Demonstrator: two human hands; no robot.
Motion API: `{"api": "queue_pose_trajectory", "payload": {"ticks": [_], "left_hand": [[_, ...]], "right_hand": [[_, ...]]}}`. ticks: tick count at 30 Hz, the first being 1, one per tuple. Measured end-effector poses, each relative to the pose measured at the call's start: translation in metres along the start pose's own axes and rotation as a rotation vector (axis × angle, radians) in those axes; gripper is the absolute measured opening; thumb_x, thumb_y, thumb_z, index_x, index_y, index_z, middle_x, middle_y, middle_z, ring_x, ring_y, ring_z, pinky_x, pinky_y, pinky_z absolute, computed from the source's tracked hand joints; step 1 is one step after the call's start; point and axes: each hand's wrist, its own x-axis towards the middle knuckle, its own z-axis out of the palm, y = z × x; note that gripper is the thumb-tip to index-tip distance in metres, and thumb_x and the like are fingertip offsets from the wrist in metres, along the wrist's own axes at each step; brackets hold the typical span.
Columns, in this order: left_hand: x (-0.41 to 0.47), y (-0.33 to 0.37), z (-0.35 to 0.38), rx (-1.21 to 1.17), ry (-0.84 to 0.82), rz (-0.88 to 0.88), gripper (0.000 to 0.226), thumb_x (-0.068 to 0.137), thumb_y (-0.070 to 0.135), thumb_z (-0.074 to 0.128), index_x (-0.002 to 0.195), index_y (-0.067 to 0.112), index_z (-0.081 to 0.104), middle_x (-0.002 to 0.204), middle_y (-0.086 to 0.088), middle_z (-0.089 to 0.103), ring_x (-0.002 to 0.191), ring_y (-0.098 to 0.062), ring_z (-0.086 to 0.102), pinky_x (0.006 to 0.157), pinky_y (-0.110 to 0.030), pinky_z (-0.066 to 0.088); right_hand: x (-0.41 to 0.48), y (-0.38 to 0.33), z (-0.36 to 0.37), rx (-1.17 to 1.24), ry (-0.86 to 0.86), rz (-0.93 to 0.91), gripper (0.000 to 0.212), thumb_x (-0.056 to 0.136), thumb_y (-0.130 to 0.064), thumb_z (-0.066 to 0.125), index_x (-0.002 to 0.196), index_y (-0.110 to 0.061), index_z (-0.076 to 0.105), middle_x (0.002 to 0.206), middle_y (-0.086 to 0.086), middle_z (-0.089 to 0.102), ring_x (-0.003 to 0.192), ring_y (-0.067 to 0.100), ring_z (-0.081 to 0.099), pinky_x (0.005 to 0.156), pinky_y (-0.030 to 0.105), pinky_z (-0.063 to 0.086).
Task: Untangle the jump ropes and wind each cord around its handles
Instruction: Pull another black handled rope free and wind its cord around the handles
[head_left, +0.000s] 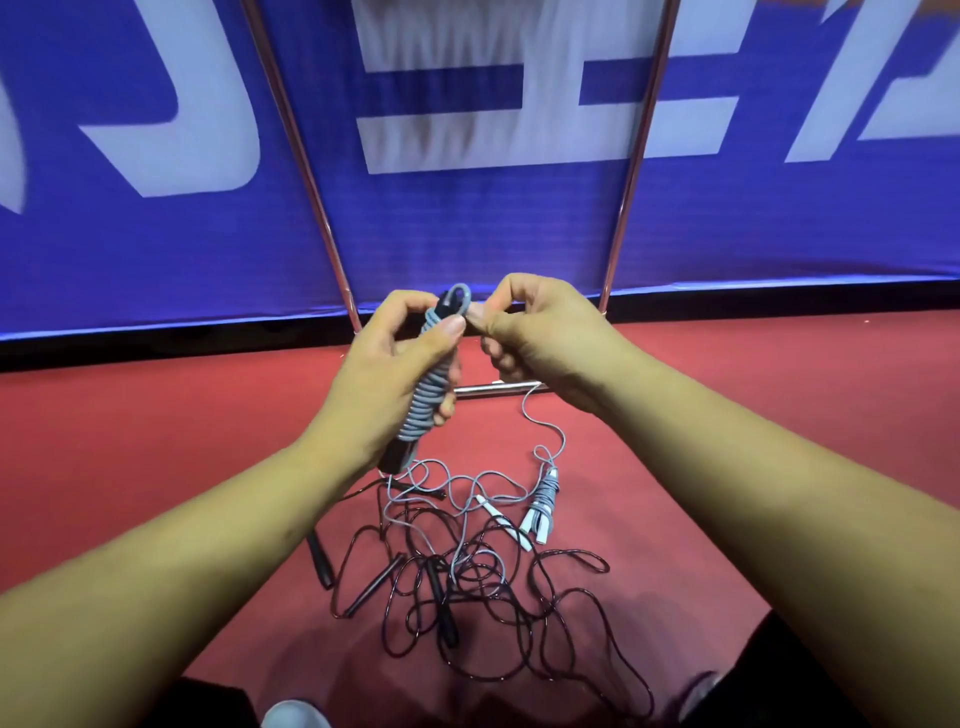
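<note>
My left hand (387, 374) grips a pair of dark handles wound with grey cord (428, 402), held upright above the floor. My right hand (540, 332) pinches the grey cord's loop (460, 299) at the top of the bundle. Below on the red floor lies a tangle of dark cords (498, 597) with several black handles (436, 592). A loose grey cord (457, 488) runs through the tangle to a white handle (506, 522). Another white handle pair wrapped in grey cord (543, 501) lies at the right of the pile.
A blue banner (467, 223) on a metal frame (332, 234) stands just behind the ropes, its base bar (498, 388) lying on the red floor (753, 415). A white shoe tip (293, 716) shows at the bottom edge.
</note>
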Motion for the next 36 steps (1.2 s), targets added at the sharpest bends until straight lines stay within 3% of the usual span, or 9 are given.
{"api": "queue_pose_trajectory", "payload": {"ticks": [4,10,14,18,21,24,27,33,36], "left_hand": [[0.002,-0.006,-0.001,-0.058,0.007,-0.031,0.022,0.092,0.031,0.057,0.110,0.020,0.051,0.067,-0.016,0.058,0.042,-0.026,0.052,0.044,-0.028,0.044],[0.001,-0.004,0.000,-0.218,-0.052,-0.144,0.017,0.096,0.033,0.051,0.100,0.017,0.052,0.068,-0.015,0.054,0.044,-0.024,0.050,0.044,-0.026,0.043],[0.001,-0.001,0.000,-0.348,-0.076,-0.229,0.029,0.092,0.040,0.050,0.110,0.017,0.051,0.066,-0.011,0.051,0.044,-0.023,0.050,0.043,-0.024,0.041],[-0.004,-0.002,0.004,-0.395,-0.125,-0.292,0.032,0.090,0.041,0.050,0.114,0.019,0.053,0.065,-0.011,0.050,0.045,-0.024,0.050,0.041,-0.023,0.041],[-0.005,-0.001,0.006,-0.439,-0.131,-0.316,0.031,0.090,0.043,0.049,0.108,0.018,0.055,0.063,-0.008,0.049,0.044,-0.022,0.050,0.040,-0.022,0.041],[-0.003,0.006,0.001,-0.504,-0.119,-0.329,0.031,0.088,0.047,0.047,0.095,0.020,0.061,0.061,-0.004,0.048,0.043,-0.018,0.049,0.039,-0.020,0.039],[-0.003,0.009,-0.005,-0.526,-0.124,-0.343,0.035,0.089,0.049,0.044,0.085,0.018,0.060,0.059,-0.003,0.048,0.042,-0.016,0.048,0.038,-0.019,0.038],[-0.005,0.008,-0.007,-0.508,-0.201,-0.370,0.038,0.091,0.048,0.042,0.092,0.022,0.070,0.059,-0.005,0.048,0.042,-0.019,0.047,0.041,-0.020,0.040],[-0.007,0.008,-0.007,-0.497,-0.245,-0.368,0.034,0.086,0.047,0.051,0.101,0.023,0.069,0.059,-0.007,0.049,0.041,-0.021,0.050,0.042,-0.023,0.043]], "right_hand": [[-0.001,-0.004,0.002,-0.094,0.057,-0.025,0.027,0.089,-0.021,0.070,0.071,-0.009,0.055,0.059,0.010,0.055,0.051,0.020,0.047,0.051,0.029,0.042],[-0.007,-0.015,0.000,-0.241,0.061,-0.165,0.028,0.098,-0.021,0.056,0.075,-0.005,0.059,0.060,0.006,0.060,0.049,0.015,0.050,0.054,0.029,0.045],[-0.006,-0.011,-0.005,-0.077,-0.055,-0.181,0.017,0.090,-0.009,0.067,0.095,0.007,0.065,0.068,0.010,0.062,0.057,0.017,0.054,0.061,0.029,0.049],[-0.006,-0.005,0.000,-0.022,0.041,-0.230,0.012,0.093,-0.006,0.061,0.100,-0.007,0.072,0.074,0.007,0.062,0.062,0.016,0.051,0.058,0.028,0.046],[-0.005,-0.004,0.007,0.179,0.007,-0.177,0.017,0.096,-0.002,0.054,0.106,-0.001,0.069,0.080,0.013,0.060,0.063,0.017,0.052,0.059,0.024,0.049],[-0.003,-0.006,0.006,0.416,-0.110,-0.116,0.022,0.098,0.003,0.046,0.115,0.007,0.061,0.084,0.014,0.062,0.072,0.018,0.061,0.074,0.026,0.057],[-0.004,-0.007,0.005,0.457,-0.227,-0.110,0.025,0.099,0.004,0.042,0.116,0.005,0.059,0.084,0.013,0.063,0.077,0.018,0.064,0.086,0.029,0.057],[-0.004,-0.008,0.002,0.523,-0.180,-0.040,0.016,0.096,-0.002,0.052,0.105,-0.004,0.065,0.088,0.011,0.067,0.067,0.016,0.065,0.066,0.023,0.057],[-0.002,-0.007,0.002,0.552,-0.137,-0.003,0.014,0.096,-0.005,0.054,0.103,-0.003,0.065,0.084,0.011,0.069,0.063,0.015,0.064,0.063,0.021,0.056]]}}
